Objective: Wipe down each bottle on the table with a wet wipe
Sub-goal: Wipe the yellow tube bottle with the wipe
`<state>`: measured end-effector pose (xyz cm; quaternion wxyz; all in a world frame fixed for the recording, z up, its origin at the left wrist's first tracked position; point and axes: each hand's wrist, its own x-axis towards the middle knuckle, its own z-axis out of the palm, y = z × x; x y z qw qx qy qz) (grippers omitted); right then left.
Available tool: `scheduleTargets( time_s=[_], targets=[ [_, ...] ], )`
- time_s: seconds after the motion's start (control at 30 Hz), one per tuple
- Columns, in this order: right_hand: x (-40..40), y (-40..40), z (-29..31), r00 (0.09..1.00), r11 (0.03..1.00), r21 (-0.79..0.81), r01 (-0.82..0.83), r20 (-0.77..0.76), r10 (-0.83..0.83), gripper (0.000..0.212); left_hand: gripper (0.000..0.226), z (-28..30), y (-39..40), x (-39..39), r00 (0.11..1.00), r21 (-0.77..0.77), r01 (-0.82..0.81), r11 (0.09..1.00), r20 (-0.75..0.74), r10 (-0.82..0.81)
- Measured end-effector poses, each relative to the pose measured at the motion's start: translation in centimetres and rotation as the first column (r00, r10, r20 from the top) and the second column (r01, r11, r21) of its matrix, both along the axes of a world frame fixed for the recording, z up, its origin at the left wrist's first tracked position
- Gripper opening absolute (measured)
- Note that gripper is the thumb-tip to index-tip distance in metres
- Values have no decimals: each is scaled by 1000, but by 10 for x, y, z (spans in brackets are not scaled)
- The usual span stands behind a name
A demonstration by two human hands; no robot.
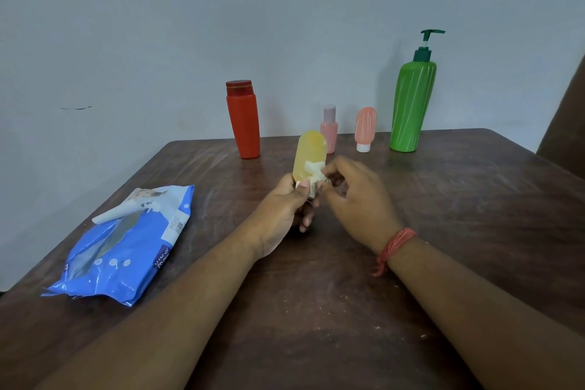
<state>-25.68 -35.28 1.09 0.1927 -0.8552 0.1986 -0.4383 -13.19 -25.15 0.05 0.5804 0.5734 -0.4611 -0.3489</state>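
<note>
A small yellow bottle (309, 152) is held upright above the table's middle; my left hand (285, 209) grips its lower end. My right hand (357, 196) pinches a crumpled white wet wipe (315, 171) against the bottle's lower front. Along the far edge stand a red bottle (243, 119), a small pink bottle with a lilac cap (329, 130), a salmon tube standing on its white cap (365, 128) and a tall green pump bottle (411, 104).
A blue wet-wipe pack (126, 247) lies on the left of the dark wooden table (474, 199), its flap lifted. A pale wall rises right behind the bottles. A dark brown object (566, 117) stands at the right edge. White crumbs dot the near tabletop.
</note>
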Motion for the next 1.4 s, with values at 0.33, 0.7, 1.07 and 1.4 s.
scheduleTargets(
  time_s=[0.33,0.7,1.07,1.4],
  targets=[
    [4,1,-4,981,796,578,-180,159,107,9,30,2,1,2,995,-47,20,999,-92,-25],
    [-2,2,-2,952,649,698,-304,243,184,11,40,2,2,2,991,-30,75,997,-110,-78],
    [0,-17,5,883,710,644,-283,465,-70,4,30,7,3,-4,946,148,115,982,286,-154],
    [0,-22,10,868,783,585,-213,481,-124,12,30,12,1,-11,843,262,1,965,520,-142]
  ],
)
